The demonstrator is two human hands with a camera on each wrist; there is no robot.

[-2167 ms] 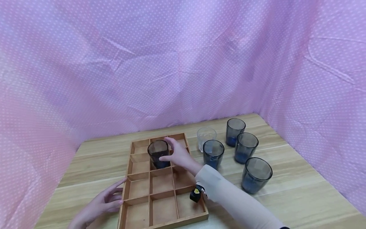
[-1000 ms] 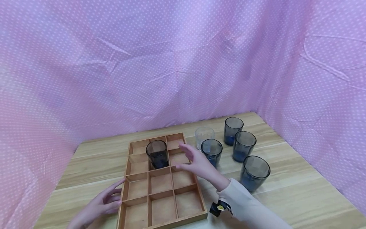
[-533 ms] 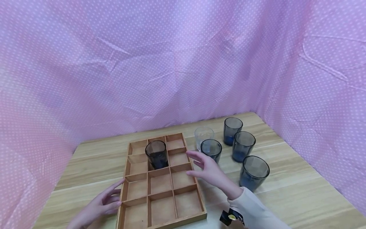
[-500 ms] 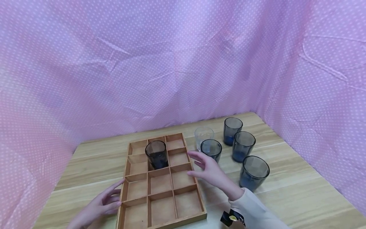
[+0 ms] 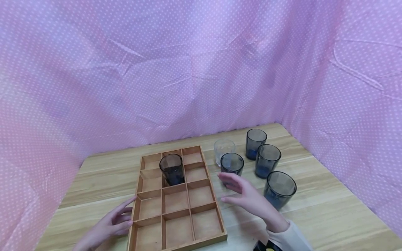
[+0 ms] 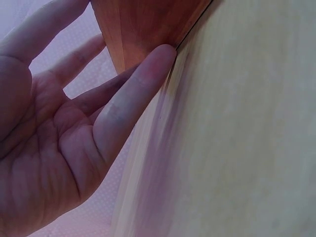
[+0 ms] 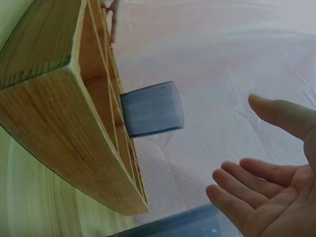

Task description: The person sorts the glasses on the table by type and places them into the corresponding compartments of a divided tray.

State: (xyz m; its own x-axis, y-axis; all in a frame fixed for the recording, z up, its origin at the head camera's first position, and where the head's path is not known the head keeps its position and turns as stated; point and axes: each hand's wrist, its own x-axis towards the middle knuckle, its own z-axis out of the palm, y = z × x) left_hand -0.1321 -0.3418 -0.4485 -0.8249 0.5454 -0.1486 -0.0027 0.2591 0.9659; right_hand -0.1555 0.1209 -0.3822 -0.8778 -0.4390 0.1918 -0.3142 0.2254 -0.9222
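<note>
A dark glass (image 5: 172,169) is seated in the wooden tray (image 5: 177,202), middle column, second row from the far end. The tray's side is touched by the left hand (image 5: 108,223), fingers extended; the right hand (image 5: 246,198) is held, fingers wide, near another tumbler (image 5: 231,165).

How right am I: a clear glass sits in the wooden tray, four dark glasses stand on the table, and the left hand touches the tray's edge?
Not quite: the glass in the wooden tray is dark, as the head view shows; the clear glass stands on the table. The rest holds: four dark glasses stand there, and the left hand touches the tray's edge.
</note>
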